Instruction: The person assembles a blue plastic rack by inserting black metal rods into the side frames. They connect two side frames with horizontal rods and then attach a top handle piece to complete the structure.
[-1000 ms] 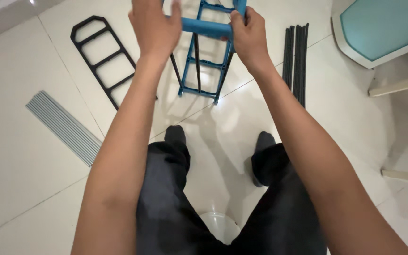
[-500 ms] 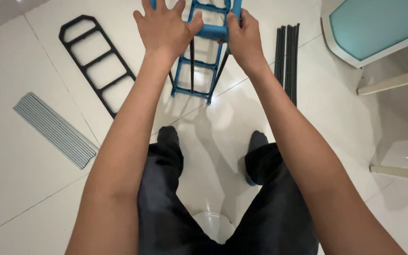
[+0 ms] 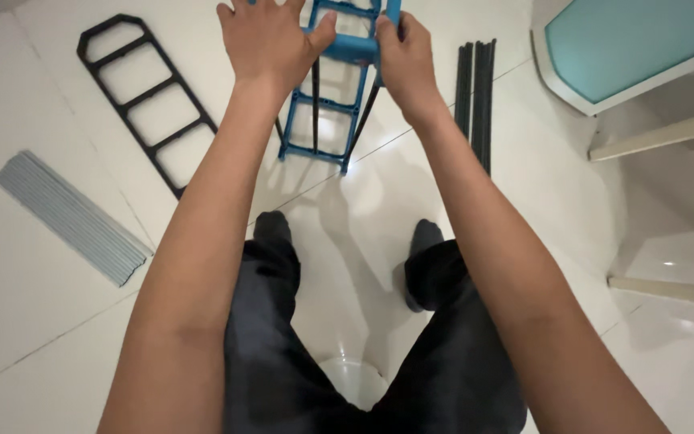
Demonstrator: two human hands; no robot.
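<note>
Blue plastic frame [image 3: 327, 96] stands upright on the white tiled floor [image 3: 34, 321], ahead of our two feet. In the head view, we hold its top crossbar from both sides: our left hand [image 3: 271, 40] lies over the bar with fingers spread and only the thumb hooked on it, a loose contact rather than a clench; our right hand [image 3: 403, 56] is closed around the bar's right end. Thin black rods rise inside the frame. To the left, a black frame panel [image 3: 142, 100] lies flat, with a bundle of grey rods [image 3: 70, 217] beyond it. A bundle of black rods [image 3: 475, 96] lies just right of our right wrist.
</note>
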